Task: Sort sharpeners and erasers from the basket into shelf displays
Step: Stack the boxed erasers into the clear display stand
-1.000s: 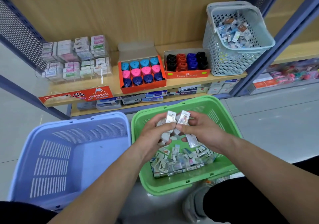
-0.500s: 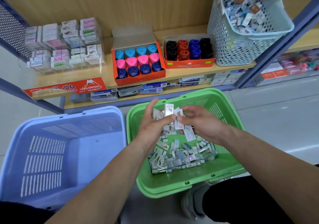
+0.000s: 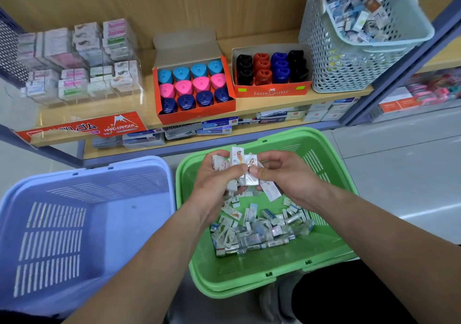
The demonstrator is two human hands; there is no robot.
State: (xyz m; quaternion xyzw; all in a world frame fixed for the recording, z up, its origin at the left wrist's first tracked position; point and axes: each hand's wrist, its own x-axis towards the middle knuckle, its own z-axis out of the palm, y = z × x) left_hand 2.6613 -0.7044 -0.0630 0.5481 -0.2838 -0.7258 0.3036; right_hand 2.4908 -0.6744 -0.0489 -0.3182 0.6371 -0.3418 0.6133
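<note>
Both hands meet above the green basket [image 3: 334, 246], which holds a pile of small wrapped erasers [image 3: 257, 234]. My left hand [image 3: 214, 184] grips a bunch of white erasers [image 3: 235, 159], several standing upright between its fingers. My right hand [image 3: 287, 176] pinches erasers at the same bunch, and one eraser [image 3: 270, 190] hangs below its fingers. On the shelf stand a clear eraser display [image 3: 79, 61], an orange box of blue, pink and navy sharpeners [image 3: 193, 85] and a Faber-Castell box of black, red and blue sharpeners [image 3: 272, 70].
An empty lilac basket [image 3: 62, 226] sits to the left of the green one. A pale perforated basket [image 3: 356, 39] with more small packs stands at the shelf's right end. Boxed stock [image 3: 217, 126] fills the lower shelf. Grey floor lies to the right.
The view has dipped and moved closer to the shelf. My hands stay together over the green basket, rearranging the bunch of erasers; my left fingers have closed round it.
</note>
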